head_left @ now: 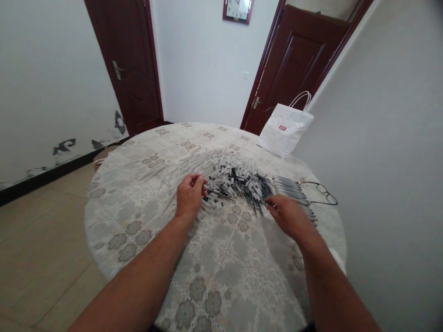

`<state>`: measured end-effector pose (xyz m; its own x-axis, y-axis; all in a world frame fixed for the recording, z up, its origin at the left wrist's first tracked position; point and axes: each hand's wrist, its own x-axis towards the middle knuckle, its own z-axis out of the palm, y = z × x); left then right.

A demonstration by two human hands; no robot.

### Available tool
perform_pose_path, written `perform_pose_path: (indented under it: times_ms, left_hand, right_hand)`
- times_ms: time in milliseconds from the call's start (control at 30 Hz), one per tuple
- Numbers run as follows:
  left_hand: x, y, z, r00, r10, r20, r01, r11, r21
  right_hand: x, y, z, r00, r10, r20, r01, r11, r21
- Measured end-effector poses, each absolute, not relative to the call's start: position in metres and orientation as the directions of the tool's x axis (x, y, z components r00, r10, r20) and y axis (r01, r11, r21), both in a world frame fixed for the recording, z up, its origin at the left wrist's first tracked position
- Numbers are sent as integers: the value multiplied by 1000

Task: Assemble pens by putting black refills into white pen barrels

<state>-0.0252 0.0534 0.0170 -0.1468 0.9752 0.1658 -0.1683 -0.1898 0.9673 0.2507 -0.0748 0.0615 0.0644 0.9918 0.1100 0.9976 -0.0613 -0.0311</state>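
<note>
Red label [283,127] on bag [290,137] beyond pens [290,188]

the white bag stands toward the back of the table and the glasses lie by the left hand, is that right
Not quite: the glasses lie nearer the right hand, beside the row of pens, as the head view shows. The white bag does stand toward the back of the table.

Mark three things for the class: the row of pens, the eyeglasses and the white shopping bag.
Row of pens [290,187]: head view, on the barrels.
Eyeglasses [326,193]: head view, at the bridge between the lenses.
White shopping bag [284,135]: head view, front panel, below the red label.
</note>
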Motion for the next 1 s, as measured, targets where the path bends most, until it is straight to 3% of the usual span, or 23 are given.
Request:
perform_pose_path:
  times_ms: [200, 433, 700, 833, 1000]
  left_hand:
    - [-25, 48, 24, -132, 978, 159, -197, -183, 963]
    - [-26, 48, 25, -144, 977, 160, -229, -190, 955]
    - [-29, 53, 24, -167, 974, 155, -301, -200, 932]
    - [-29, 54, 22, -182, 973, 143, -325, -196, 925]
    - [-29, 55, 22, -184, 975, 128, -328, -183, 927]
  right_hand:
    - [172, -34, 46, 9, 998, 64, 1000, -9, -3]
    - [124, -30, 10, -77, 981, 178, 984, 103, -142]
    - [101, -34, 10, -166, 965, 205, 967, 200, -158]
    - [93, -32, 8, -226, 956, 186, 958, 253, -136]
    - [93, -27, 1, -148, 970, 193, 985, 162, -63]
